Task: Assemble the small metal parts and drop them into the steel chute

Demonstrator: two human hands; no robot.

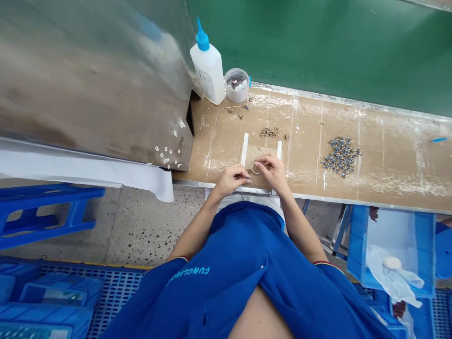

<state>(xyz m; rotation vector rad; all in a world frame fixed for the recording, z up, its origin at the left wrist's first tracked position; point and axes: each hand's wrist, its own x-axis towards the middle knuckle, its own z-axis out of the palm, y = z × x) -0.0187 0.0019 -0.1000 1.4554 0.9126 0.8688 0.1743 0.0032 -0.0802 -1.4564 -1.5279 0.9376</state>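
The front edge [318,197] of the cardboard-covered worktop [307,122] runs just on the near side of both hands, with the forearms reaching in over it. To the left of the left hand [233,180], a large grey-brown box [106,94] stands like a wall and limits that side. Ahead of the hands, the cardboard reaches to a far edge, with a green surface [325,52] past it. The widest room is to the right of the right hand [272,170], where cardboard stretches away to a pile of blue-and-gold pieces [341,156] and on beyond it.

The hands are near each other but apart. The right thumb and forefinger are pinched at a white ring [253,170], which sits in the gap between the two hands, against the right fingertips. The left thumb and fingertips are drawn together at a small dark piece [248,179]; whether they grip it, I cannot tell. Two white strips [244,149] lie lengthwise, one ahead of each hand. Just ahead of the right hand is a small heap of metal pieces [270,133]; farther off, ahead of the left hand, a blue-capped bottle [211,75] stands beside a round tub [236,94]
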